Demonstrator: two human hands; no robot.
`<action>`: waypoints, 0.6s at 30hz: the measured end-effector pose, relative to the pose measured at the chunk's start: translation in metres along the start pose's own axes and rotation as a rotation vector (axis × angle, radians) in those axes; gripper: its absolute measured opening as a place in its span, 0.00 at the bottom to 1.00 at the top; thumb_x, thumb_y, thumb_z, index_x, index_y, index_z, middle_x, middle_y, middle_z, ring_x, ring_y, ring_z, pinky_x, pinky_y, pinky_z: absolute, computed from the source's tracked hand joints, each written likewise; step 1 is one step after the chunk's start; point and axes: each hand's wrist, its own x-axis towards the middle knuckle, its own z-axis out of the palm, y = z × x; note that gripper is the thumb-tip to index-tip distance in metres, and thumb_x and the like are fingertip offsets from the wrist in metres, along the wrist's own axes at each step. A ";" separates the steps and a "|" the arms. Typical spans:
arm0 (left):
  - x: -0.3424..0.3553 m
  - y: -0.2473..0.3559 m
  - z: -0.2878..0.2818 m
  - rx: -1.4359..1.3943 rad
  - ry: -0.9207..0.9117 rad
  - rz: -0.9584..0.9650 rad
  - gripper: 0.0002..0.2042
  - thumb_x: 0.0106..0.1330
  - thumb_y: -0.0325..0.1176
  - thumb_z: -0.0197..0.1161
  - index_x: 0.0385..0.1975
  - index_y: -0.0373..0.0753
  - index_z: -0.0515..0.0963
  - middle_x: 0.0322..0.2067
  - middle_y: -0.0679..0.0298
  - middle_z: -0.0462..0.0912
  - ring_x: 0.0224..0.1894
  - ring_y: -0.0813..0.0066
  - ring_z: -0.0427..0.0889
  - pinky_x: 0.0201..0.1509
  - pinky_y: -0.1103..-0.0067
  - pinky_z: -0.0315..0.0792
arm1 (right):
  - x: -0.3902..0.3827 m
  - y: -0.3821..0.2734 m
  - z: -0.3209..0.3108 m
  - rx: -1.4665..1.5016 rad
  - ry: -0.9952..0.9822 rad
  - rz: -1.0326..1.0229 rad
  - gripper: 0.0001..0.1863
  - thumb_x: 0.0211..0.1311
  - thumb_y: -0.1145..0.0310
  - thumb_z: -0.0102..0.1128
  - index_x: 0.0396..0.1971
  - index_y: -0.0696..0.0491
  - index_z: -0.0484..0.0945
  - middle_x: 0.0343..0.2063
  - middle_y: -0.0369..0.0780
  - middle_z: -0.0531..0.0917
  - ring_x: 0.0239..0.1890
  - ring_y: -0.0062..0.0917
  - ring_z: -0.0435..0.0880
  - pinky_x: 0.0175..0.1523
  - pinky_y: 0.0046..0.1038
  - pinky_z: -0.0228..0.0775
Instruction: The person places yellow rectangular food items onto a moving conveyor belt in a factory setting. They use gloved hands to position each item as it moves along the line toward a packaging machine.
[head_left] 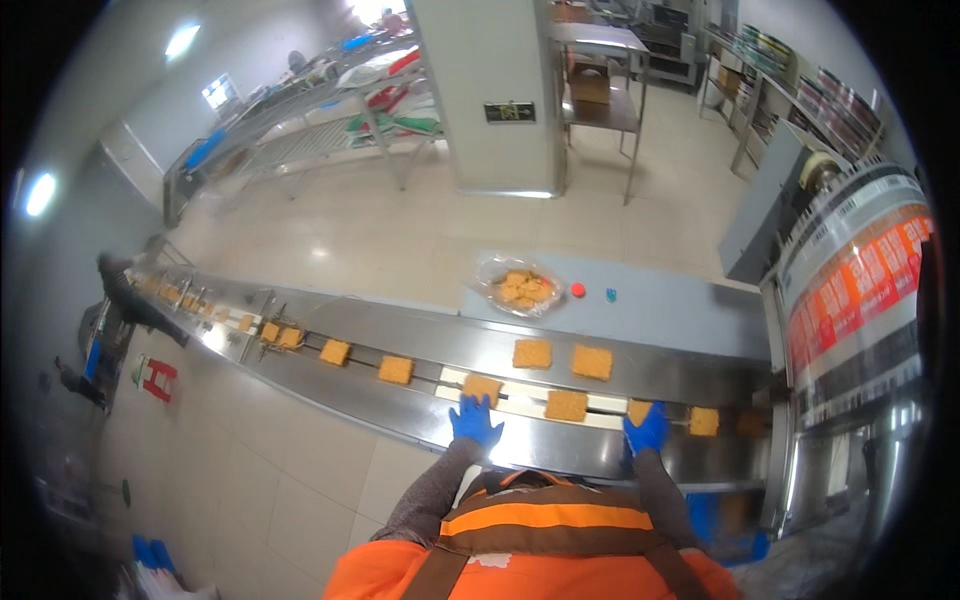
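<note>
Square golden-brown cakes, looking like dried noodle blocks, lie spaced along the narrow channel of a steel conveyor [400, 411]. My left hand [476, 423], in a blue glove, is open with its fingers apart, its tips at the near edge of one square cake [483, 387]. Also blue-gloved, my right hand [647, 431] has thumb and fingers around another square cake [637, 409], partly covering it. Between my hands sits a cake [566, 405] in the channel. Two loose cakes [532, 353] [592, 362] lie on the steel beyond the channel.
A clear bag of cake pieces [522, 289] rests on the grey ledge behind the conveyor, beside a red round cap [578, 290] and a small blue-green item [611, 295]. A large printed film roll [858, 275] stands at right. Below my right arm is a blue crate [728, 524].
</note>
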 end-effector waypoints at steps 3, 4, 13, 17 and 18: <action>-0.010 0.004 0.016 -0.009 0.028 0.152 0.42 0.64 0.58 0.55 0.73 0.42 0.50 0.72 0.48 0.52 0.75 0.45 0.43 0.70 0.44 0.45 | 0.006 0.038 -0.009 0.014 0.040 -0.061 0.50 0.39 0.55 0.79 0.63 0.58 0.64 0.58 0.52 0.74 0.58 0.48 0.75 0.62 0.40 0.68; -0.014 0.004 0.023 -0.015 0.068 0.166 0.42 0.63 0.57 0.55 0.73 0.42 0.49 0.72 0.48 0.52 0.75 0.45 0.44 0.70 0.45 0.46 | 0.009 0.048 -0.010 0.020 0.020 -0.043 0.51 0.38 0.56 0.80 0.64 0.58 0.63 0.59 0.52 0.73 0.59 0.47 0.74 0.63 0.40 0.67; -0.024 -0.010 0.033 -0.132 0.172 0.274 0.41 0.63 0.53 0.58 0.73 0.44 0.50 0.71 0.49 0.54 0.73 0.45 0.51 0.71 0.50 0.50 | 0.035 0.060 -0.061 -0.225 -0.049 0.157 0.53 0.41 0.56 0.80 0.66 0.60 0.60 0.62 0.51 0.70 0.63 0.46 0.70 0.68 0.41 0.60; -0.024 -0.006 0.024 -0.137 0.190 0.324 0.40 0.64 0.51 0.58 0.73 0.43 0.51 0.71 0.48 0.54 0.73 0.45 0.52 0.71 0.53 0.52 | 0.018 0.106 -0.043 -0.462 -0.007 -0.053 0.53 0.47 0.55 0.76 0.69 0.59 0.55 0.65 0.52 0.68 0.64 0.48 0.68 0.70 0.43 0.56; -0.024 -0.007 0.023 -0.145 0.202 0.323 0.40 0.64 0.51 0.58 0.73 0.43 0.51 0.71 0.48 0.54 0.73 0.45 0.52 0.71 0.53 0.52 | 0.017 0.119 -0.033 -0.459 -0.063 -0.103 0.53 0.49 0.55 0.75 0.70 0.59 0.54 0.65 0.52 0.67 0.65 0.49 0.67 0.71 0.43 0.55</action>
